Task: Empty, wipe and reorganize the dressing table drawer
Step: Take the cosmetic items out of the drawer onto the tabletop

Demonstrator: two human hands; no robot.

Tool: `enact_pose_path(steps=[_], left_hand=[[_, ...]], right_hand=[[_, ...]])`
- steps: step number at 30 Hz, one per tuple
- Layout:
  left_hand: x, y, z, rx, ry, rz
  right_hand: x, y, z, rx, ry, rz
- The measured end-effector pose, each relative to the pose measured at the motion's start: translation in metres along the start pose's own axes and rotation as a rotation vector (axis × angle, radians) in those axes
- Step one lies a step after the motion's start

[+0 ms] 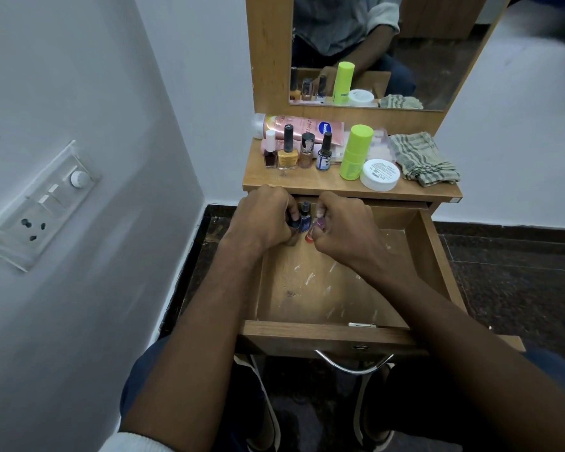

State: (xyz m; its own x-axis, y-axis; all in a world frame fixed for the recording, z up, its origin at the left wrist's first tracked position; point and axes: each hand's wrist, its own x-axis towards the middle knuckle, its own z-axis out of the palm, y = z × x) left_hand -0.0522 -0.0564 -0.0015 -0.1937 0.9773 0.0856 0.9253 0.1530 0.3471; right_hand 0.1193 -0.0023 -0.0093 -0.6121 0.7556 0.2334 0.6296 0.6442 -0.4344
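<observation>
Head view: drawer (333,288) pulled out, nearly emptied, floor smeared, unwiped. Left hand (261,216) closed on a dark nail-polish bottle (305,218); right hand (343,223) closed on a pinkish bottle (318,225). Checked cloth (421,158) lies on table (307,184).

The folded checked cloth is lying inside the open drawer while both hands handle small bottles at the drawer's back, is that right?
Not quite. The head view shows the folded checked cloth lying on the tabletop at its right end, not in the open drawer. The rest holds: the left hand and right hand handle small bottles at the drawer's back.
</observation>
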Motion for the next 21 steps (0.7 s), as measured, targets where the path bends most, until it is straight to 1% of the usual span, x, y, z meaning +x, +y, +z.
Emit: enact_pose_path(steps=[4, 9, 11, 16, 21], left_hand=[[-0.002, 0.0, -0.011, -0.121, 0.013, 0.04], [-0.005, 0.004, -0.049, -0.336, 0.091, 0.114], [-0.006, 0.005, -0.059, -0.401, 0.15, 0.142], [0.0, 0.006, -0.062, -0.4, 0.359, 0.199], [0.01, 0.014, -0.047, -0.382, 0.474, 0.219]], right_hand=[[-0.003, -0.002, -0.014, 0.023, 0.04, -0.001], [0.003, -0.014, -0.057, 0.055, 0.195, -0.024], [0.011, -0.021, -0.074, 0.04, 0.23, -0.044], [0.04, -0.033, -0.083, -0.032, 0.289, -0.105], [0.055, -0.034, -0.068, -0.051, 0.295, -0.099]])
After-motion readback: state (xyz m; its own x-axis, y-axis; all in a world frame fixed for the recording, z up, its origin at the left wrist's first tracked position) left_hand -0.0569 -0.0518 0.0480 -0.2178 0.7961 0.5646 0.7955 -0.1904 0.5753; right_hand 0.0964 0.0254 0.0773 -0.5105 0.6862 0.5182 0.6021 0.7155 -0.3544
